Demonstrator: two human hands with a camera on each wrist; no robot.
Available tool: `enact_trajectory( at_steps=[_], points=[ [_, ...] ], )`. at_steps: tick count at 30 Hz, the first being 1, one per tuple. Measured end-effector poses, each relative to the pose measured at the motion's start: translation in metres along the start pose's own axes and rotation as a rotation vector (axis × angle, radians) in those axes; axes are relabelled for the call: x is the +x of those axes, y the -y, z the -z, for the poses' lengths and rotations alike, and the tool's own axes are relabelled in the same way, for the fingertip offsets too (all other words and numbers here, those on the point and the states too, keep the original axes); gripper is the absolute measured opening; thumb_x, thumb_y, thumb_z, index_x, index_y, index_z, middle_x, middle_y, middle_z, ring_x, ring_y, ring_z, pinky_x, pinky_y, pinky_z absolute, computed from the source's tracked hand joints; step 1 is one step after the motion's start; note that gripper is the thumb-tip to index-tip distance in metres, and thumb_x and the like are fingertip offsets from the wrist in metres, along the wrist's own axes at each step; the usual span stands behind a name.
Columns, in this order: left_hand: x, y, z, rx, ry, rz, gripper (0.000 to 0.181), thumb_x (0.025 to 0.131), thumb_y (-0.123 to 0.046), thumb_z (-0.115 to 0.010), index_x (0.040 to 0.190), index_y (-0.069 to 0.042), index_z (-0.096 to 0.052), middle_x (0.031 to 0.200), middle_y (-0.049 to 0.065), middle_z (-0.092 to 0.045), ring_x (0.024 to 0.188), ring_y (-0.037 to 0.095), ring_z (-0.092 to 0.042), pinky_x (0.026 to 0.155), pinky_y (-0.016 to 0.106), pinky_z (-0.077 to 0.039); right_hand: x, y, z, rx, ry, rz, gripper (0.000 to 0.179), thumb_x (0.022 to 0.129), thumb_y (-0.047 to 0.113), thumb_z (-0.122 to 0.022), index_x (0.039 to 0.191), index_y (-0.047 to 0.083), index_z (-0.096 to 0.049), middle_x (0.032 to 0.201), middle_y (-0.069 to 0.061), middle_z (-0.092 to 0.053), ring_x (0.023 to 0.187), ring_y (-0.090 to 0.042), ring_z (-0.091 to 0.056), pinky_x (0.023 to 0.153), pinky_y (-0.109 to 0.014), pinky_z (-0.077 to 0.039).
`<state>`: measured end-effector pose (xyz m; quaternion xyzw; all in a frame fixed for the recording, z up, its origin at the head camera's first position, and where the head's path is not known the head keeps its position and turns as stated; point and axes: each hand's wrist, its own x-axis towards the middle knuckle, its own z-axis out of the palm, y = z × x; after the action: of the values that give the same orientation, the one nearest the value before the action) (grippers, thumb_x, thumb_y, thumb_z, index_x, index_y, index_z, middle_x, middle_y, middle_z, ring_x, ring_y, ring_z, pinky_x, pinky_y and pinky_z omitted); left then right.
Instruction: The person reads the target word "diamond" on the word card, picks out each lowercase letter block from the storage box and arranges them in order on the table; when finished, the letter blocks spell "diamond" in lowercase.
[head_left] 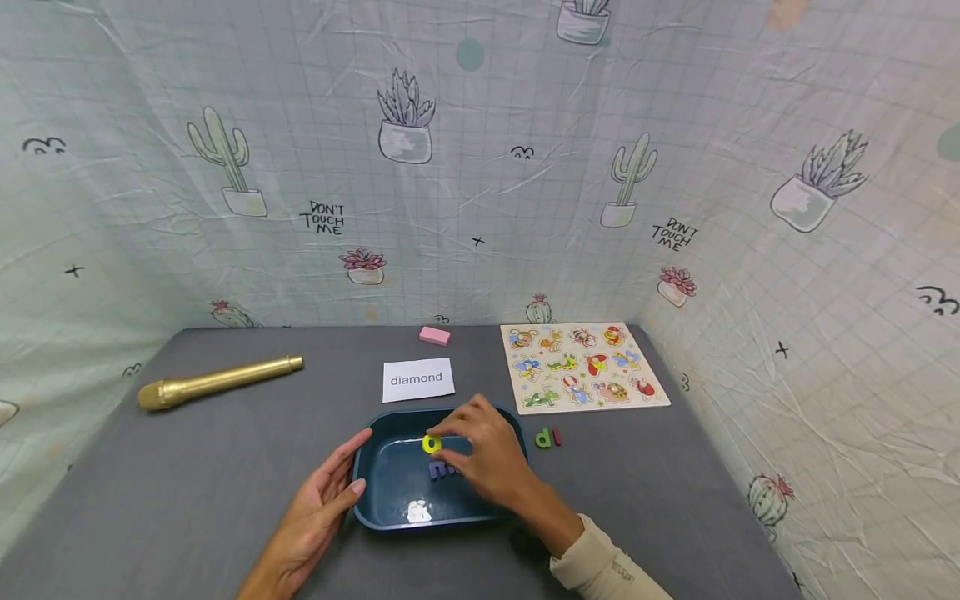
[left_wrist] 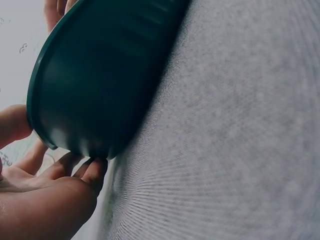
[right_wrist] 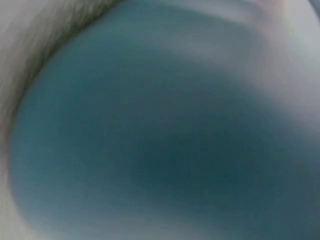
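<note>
In the head view, a dark teal tray [head_left: 390, 500] stands on the grey table below a white card [head_left: 418, 380] printed "diamond". My left hand [head_left: 311, 508] holds the tray's left side, the thumb at the rim; the left wrist view shows its fingers against the tray's outer wall [left_wrist: 85, 100]. Over the tray, my right hand [head_left: 483, 450] pinches a yellow letter o [head_left: 431, 443] between thumb and fingers. A purple letter m [head_left: 438, 471] lies in the tray, partly hidden by that hand. The right wrist view is blurred and shows mostly the tray [right_wrist: 150, 125].
Right of the tray lie a green letter d [head_left: 543, 438] and a red letter i [head_left: 557, 437]. Behind them is an insect puzzle board [head_left: 585, 367]. A pink eraser-like block [head_left: 435, 335] is near the back edge, and a gold microphone [head_left: 221, 382] at the left.
</note>
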<state>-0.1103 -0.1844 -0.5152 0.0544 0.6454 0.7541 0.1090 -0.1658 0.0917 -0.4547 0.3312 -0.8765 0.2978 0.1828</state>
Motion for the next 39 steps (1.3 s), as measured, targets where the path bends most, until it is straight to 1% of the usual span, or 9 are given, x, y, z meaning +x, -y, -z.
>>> enact_trajectory(
  at_steps=[3, 9, 13, 19, 27, 30, 33, 35, 39],
  points=[
    [-0.001, 0.000, 0.000, 0.001, 0.005, -0.008, 0.068, 0.109, -0.008, -0.058, 0.169, -0.015, -0.028, 0.180, 0.006, -0.015, 0.166, 0.021, -0.005, 0.111, 0.002, -0.030, -0.003, -0.006, 0.008, -0.004, -0.032, -0.018, 0.032, 0.081, 0.023, -0.094, 0.111, 0.022, -0.084, 0.102, 0.008, -0.076, 0.096, -0.009, -0.053, 0.082, -0.027, -0.051],
    [-0.001, 0.000, 0.001, -0.001, 0.003, -0.018, 0.067, 0.109, -0.008, -0.057, 0.169, -0.015, -0.028, 0.180, 0.007, -0.015, 0.155, -0.006, -0.022, 0.112, 0.002, -0.030, -0.009, -0.016, 0.023, 0.025, -0.068, -0.065, 0.032, 0.080, 0.018, -0.094, 0.110, 0.020, -0.084, 0.101, 0.007, -0.075, 0.097, -0.010, -0.055, 0.084, -0.031, -0.053],
    [-0.001, 0.000, 0.001, -0.006, 0.007, -0.031, 0.067, 0.109, -0.007, -0.057, 0.169, -0.014, -0.028, 0.180, 0.008, -0.015, 0.149, -0.015, -0.028, 0.112, 0.003, -0.031, -0.015, -0.021, 0.032, 0.021, -0.089, -0.088, 0.033, 0.078, 0.017, -0.095, 0.109, 0.019, -0.084, 0.101, 0.006, -0.076, 0.099, -0.012, -0.057, 0.085, -0.033, -0.053],
    [-0.002, 0.001, 0.001, -0.014, 0.033, -0.069, 0.066, 0.109, -0.005, -0.055, 0.168, -0.010, -0.027, 0.180, 0.012, -0.012, 0.150, -0.014, -0.027, 0.113, 0.003, -0.031, -0.025, -0.031, 0.038, 0.001, -0.106, -0.113, 0.036, 0.076, 0.015, -0.096, 0.110, 0.017, -0.084, 0.102, 0.004, -0.076, 0.100, -0.012, -0.058, 0.086, -0.034, -0.053],
    [-0.002, -0.001, -0.001, -0.021, 0.023, -0.046, 0.067, 0.109, -0.007, -0.057, 0.168, -0.012, -0.027, 0.180, 0.010, -0.013, 0.156, -0.004, -0.021, 0.112, 0.003, -0.031, -0.041, -0.046, 0.045, 0.001, -0.151, -0.110, 0.041, 0.072, 0.011, -0.097, 0.110, 0.017, -0.084, 0.105, 0.003, -0.078, 0.100, -0.013, -0.059, 0.086, -0.033, -0.052],
    [-0.002, 0.000, -0.001, -0.018, 0.034, -0.063, 0.066, 0.109, -0.006, -0.056, 0.168, -0.011, -0.027, 0.180, 0.011, -0.012, 0.154, -0.009, -0.023, 0.113, 0.003, -0.030, -0.046, -0.053, 0.049, -0.009, -0.169, -0.120, 0.040, 0.072, 0.011, -0.097, 0.109, 0.017, -0.084, 0.105, 0.003, -0.079, 0.098, -0.012, -0.058, 0.082, -0.031, -0.050],
    [-0.003, 0.001, 0.000, -0.015, 0.045, -0.086, 0.066, 0.109, -0.004, -0.054, 0.168, -0.010, -0.026, 0.180, 0.013, -0.011, 0.149, -0.015, -0.027, 0.113, 0.003, -0.030, -0.050, -0.060, 0.054, -0.022, -0.176, -0.155, 0.038, 0.073, 0.013, -0.097, 0.108, 0.016, -0.084, 0.105, 0.003, -0.079, 0.096, -0.011, -0.056, 0.077, -0.029, -0.048],
    [-0.002, 0.001, 0.000, -0.014, 0.048, -0.093, 0.066, 0.109, -0.004, -0.054, 0.168, -0.009, -0.026, 0.180, 0.013, -0.010, 0.147, -0.018, -0.028, 0.114, 0.003, -0.030, -0.053, -0.065, 0.057, -0.034, -0.183, -0.178, 0.037, 0.073, 0.013, -0.097, 0.108, 0.016, -0.084, 0.103, 0.003, -0.079, 0.094, -0.010, -0.056, 0.074, -0.030, -0.048],
    [-0.002, 0.003, 0.000, -0.016, 0.045, -0.089, 0.066, 0.109, -0.004, -0.054, 0.168, -0.008, -0.026, 0.180, 0.013, -0.011, 0.147, -0.019, -0.029, 0.114, 0.003, -0.030, -0.060, -0.076, 0.064, -0.071, -0.209, -0.210, 0.037, 0.071, 0.011, -0.098, 0.106, 0.015, -0.085, 0.099, 0.002, -0.078, 0.092, -0.012, -0.057, 0.073, -0.032, -0.053]
  ],
)
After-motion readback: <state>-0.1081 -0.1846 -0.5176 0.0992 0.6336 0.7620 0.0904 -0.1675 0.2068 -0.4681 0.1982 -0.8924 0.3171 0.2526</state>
